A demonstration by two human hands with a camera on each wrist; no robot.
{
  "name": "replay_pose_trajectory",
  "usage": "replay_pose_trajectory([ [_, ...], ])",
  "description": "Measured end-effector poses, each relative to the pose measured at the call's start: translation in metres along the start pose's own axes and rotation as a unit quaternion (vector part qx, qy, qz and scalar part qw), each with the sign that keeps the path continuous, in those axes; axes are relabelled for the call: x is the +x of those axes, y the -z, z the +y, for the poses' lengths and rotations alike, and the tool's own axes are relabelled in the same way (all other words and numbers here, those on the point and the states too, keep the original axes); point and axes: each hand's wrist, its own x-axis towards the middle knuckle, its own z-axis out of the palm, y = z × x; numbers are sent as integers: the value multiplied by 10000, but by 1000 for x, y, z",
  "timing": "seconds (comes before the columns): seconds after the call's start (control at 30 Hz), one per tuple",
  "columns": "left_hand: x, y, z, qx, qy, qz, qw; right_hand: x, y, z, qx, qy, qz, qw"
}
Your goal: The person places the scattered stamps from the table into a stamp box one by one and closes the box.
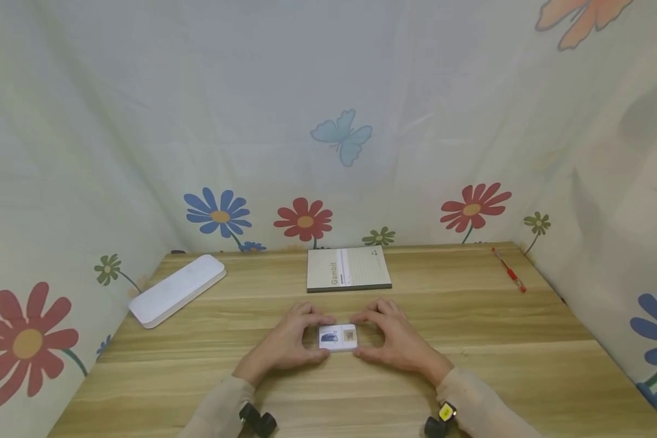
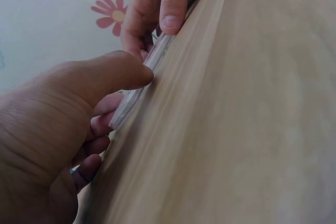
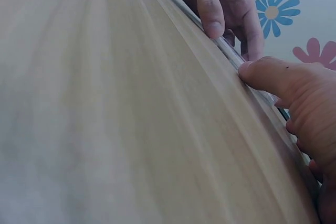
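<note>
A small flat white rectangular pack [image 1: 337, 337] lies on the wooden table, with a dark blue picture and a beige square printed on top. My left hand [image 1: 287, 342] holds its left end between thumb and fingers. At the right end, my right hand [image 1: 398, 342] grips it the same way, fingers on the far side and thumb on the near side. From the left wrist view, the pack's edge [image 2: 125, 107] looks clear and shiny, with the left thumb [image 2: 123, 72] pressed against it. In the right wrist view the right thumb [image 3: 262, 72] touches that edge too.
Behind the pack lies a beige notebook [image 1: 323, 267] marked "Gambit". A long white case [image 1: 177, 291] rests at the back left, and a red pen [image 1: 508, 269] at the back right. Flower-printed curtains [image 1: 252, 121] enclose the table's back and sides.
</note>
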Motion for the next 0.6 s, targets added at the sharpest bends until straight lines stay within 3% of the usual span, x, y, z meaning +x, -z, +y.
replay_pose_trajectory([
  [0.6, 1, 1, 0, -10, 3, -23, 10000, 1, 1, -1, 55, -48, -3, 10000],
])
